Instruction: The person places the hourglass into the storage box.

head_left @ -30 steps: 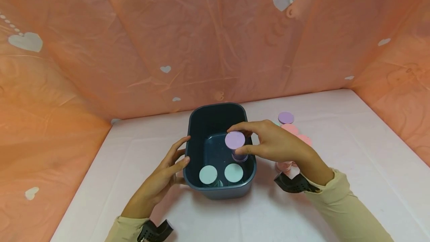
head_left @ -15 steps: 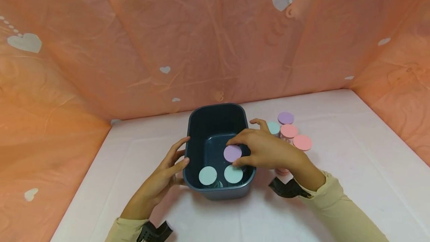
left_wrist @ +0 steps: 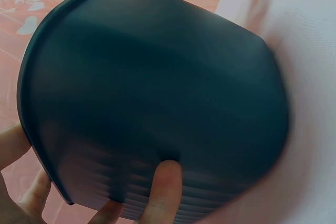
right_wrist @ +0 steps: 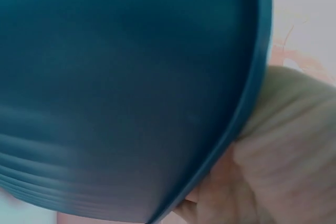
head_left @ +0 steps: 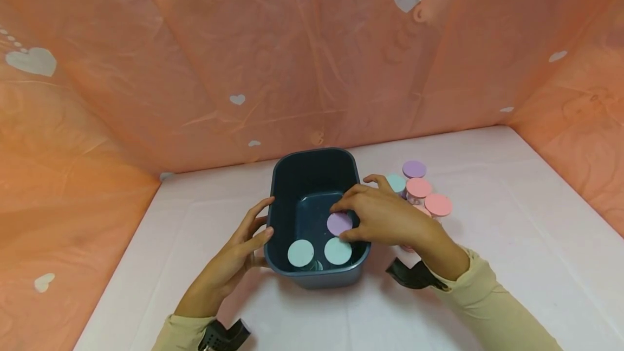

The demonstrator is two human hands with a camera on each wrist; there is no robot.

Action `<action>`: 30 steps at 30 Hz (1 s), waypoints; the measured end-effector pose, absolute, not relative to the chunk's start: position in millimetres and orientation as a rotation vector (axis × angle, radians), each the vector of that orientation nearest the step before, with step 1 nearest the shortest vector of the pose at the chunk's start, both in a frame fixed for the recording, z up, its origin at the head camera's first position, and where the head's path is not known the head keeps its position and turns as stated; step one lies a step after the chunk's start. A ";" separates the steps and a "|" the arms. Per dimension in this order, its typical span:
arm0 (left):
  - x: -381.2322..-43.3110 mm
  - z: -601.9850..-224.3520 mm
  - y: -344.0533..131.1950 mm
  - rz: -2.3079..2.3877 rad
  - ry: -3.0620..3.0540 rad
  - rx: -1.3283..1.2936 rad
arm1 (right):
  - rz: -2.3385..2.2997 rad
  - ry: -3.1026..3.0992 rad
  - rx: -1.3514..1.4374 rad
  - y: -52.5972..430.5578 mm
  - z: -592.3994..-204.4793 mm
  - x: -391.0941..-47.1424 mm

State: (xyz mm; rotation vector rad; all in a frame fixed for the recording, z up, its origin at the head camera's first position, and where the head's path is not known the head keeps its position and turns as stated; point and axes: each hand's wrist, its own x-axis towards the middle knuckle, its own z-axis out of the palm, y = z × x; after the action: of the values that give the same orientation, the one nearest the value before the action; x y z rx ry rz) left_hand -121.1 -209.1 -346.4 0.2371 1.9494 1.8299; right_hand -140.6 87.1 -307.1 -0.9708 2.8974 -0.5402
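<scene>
A dark blue plastic bin (head_left: 327,282) stands on the white cloth, its mouth toward me. My left hand (head_left: 238,253) touches its left side with spread fingers. In the left wrist view those fingertips (left_wrist: 167,179) rest on the bin's ribbed outer wall (left_wrist: 147,87). My right hand (head_left: 385,213) reaches over the right rim and pinches a small jar with a purple lid (head_left: 339,224) between thumb and fingers, inside the bin. Two mint-lidded jars (head_left: 300,253) stand at the near end. In the right wrist view the bin wall (right_wrist: 121,93) hides the jar.
To the right of the bin stands a cluster of small jars with pink lids (head_left: 437,205), a mint lid (head_left: 395,183) and a purple lid (head_left: 414,169), partly behind my right hand. An orange heart-print sheet (head_left: 312,69) rises behind and at both sides of the white cloth (head_left: 517,194).
My right hand has lowered the purple-lidded jar deeper into the bin, beside the near mint lids. Over the last half second it barely shifts. My left hand stays at the bin's side.
</scene>
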 end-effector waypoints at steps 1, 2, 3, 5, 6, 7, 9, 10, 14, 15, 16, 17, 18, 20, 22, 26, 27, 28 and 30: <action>-121.3 -346.3 -209.0 1.830 1.951 0.237 | -0.536 2.898 -0.960 86.7 -306.7 -140.7; -121.5 -346.2 -209.0 1.829 1.951 0.237 | -0.534 2.898 -0.950 86.3 -306.2 -140.8; -121.7 -346.1 -209.0 1.830 1.951 0.238 | -0.533 2.897 -0.941 85.9 -305.9 -140.8; -121.9 -346.0 -209.0 1.831 1.949 0.238 | -0.536 2.896 -0.927 85.6 -305.2 -140.9; -121.9 -346.0 -209.1 1.832 1.947 0.237 | -0.542 2.892 -0.927 85.7 -305.0 -141.1; -121.8 -346.1 -209.1 1.833 1.945 0.236 | -0.554 2.890 -0.930 86.1 -305.1 -141.4; -121.6 -346.3 -209.2 1.834 1.939 0.237 | -0.585 2.886 -0.945 87.8 -305.0 -142.3; -121.5 -346.3 -209.2 1.834 1.937 0.238 | -0.613 2.881 -0.953 89.3 -304.5 -142.6; -121.5 -346.5 -209.0 1.834 1.929 0.247 | -0.766 2.849 -0.970 101.4 -300.1 -143.7; -121.6 -346.5 -208.8 1.834 1.929 0.249 | -0.810 2.839 -0.955 106.0 -298.4 -144.0; -121.7 -346.3 -208.7 1.833 1.931 0.250 | -0.859 2.827 -0.933 110.8 -296.5 -144.3; -121.7 -346.1 -208.6 1.833 1.931 0.250 | -0.901 2.820 -0.906 116.1 -294.9 -145.1; -121.8 -346.0 -208.4 1.834 1.931 0.250 | -0.941 2.811 -0.876 121.5 -293.3 -146.2; -121.9 -345.8 -208.3 1.834 1.934 0.248 | -0.993 2.813 -0.821 132.9 -290.7 -149.3; -121.8 -345.8 -208.4 1.836 1.932 0.243 | -1.027 2.818 -0.774 145.3 -289.2 -153.3; -121.4 -346.3 -209.0 1.839 1.931 0.235 | -1.055 2.848 -0.734 175.1 -288.9 -161.8; -121.3 -346.5 -209.2 1.839 1.930 0.236 | -1.068 2.856 -0.730 183.2 -289.3 -163.6; -121.2 -346.6 -209.3 1.838 1.932 0.236 | -1.078 2.865 -0.718 191.6 -289.9 -165.1; -121.2 -346.7 -209.5 1.837 1.934 0.235 | -1.099 2.887 -0.678 208.2 -291.3 -167.3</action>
State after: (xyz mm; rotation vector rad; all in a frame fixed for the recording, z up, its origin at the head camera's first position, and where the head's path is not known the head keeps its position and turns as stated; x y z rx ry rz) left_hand -121.2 -209.5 -346.7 0.2350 1.9339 1.8370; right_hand -167.3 208.2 -291.3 -0.6784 2.8866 -1.0990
